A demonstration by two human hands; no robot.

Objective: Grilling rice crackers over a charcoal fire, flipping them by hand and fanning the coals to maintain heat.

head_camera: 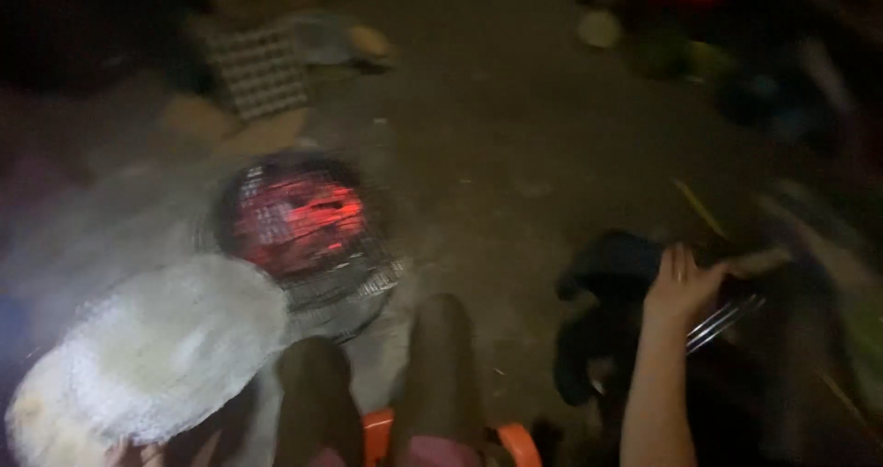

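Looking down from the head camera, the scene is dark and blurred by motion. The right hand (682, 288) is stretched forward to the right side, with fingers spread open; it touches some shiny metal rods (727, 320), maybe tongs, but I cannot tell if it really grips them. Just behind this hand lies a dark cloth or bag (612, 265) on the ground.

The left hand (138, 453) is only a little visible at the bottom left edge. It seems to hold a round woven fan (156, 352), pale grey, which is blurred; the grip itself I cannot see clearly.

Just beyond the fan, between both hands but nearer to the left one, stands a round charcoal stove (299, 219) with red glowing coals under a wire grill (345, 278). The person's knees (441, 338) are below the stove, over an orange stool (515, 444). Far ahead of the left hand lies a grey egg tray (258, 71).
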